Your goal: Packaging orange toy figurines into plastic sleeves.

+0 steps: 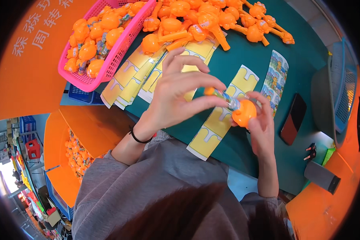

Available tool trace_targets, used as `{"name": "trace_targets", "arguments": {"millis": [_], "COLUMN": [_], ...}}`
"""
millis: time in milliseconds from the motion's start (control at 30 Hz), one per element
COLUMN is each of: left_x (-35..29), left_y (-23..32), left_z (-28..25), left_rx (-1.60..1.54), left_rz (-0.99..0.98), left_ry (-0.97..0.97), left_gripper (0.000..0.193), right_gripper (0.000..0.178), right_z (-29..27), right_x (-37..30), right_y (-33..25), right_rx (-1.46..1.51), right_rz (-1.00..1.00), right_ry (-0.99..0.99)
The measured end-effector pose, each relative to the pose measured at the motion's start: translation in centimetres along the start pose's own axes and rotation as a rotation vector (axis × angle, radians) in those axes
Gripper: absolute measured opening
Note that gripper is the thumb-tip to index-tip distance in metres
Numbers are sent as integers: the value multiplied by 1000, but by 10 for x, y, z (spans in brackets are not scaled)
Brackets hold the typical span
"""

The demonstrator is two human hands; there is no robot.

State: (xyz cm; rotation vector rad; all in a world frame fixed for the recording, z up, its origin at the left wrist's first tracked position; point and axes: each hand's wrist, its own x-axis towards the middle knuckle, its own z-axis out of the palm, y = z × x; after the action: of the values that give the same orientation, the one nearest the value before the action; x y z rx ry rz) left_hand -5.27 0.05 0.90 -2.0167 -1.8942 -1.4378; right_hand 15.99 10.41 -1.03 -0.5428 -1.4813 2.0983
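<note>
Orange toy (pixel 245 115): smooth, glossy, with a round head and a straight handle, a patterned glossy sleeve around the handle.
Left hand (pixel 173 89): thumb and index finger pinch the handle near its bare orange tip; the other fingers are raised and curled.
Right hand (pixel 262 126): thumb and fingers close around the round head.
Toy's place: between both hands, over the yellow strip (pixel 210 134) — flat, straight-sided, with pale arch shapes.
Patterned strip (pixel 275 74): thin and shiny, just beyond the right hand.
Green tabletop (pixel 304 66): smooth; bare room lies between the patterned strip and the grey tub (pixel 323 100).
Dark phone (pixel 293 119): flat slab, right of the right hand.
Far side: heaped orange toys (pixel 206 20) — beside them, a pink mesh basket (pixel 118 56), its rim rounded.
</note>
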Motion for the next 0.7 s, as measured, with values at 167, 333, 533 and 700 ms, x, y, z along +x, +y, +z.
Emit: {"name": "trace_targets", "arguments": {"millis": [167, 333, 533, 700], "left_x": [-1, 4, -6, -5], "left_y": [-4, 3, 10, 6], "left_z": [6, 8, 19, 8], "left_rx": [3, 122, 140, -262], "left_rz": [-29, 89, 160, -84], "left_ry": [-23, -72, -181, -313], "left_gripper": [21, 28, 30, 38], "right_gripper": [49, 51, 50, 45], "right_z": [0, -1, -5, -10], "right_x": [-5, -4, -3, -2], "right_y": [-2, -8, -1, -1], "right_rx": [-101, -138, -19, 116], "right_rz": [-70, 10, 148, 237], "right_ry": [25, 93, 118, 145]}}
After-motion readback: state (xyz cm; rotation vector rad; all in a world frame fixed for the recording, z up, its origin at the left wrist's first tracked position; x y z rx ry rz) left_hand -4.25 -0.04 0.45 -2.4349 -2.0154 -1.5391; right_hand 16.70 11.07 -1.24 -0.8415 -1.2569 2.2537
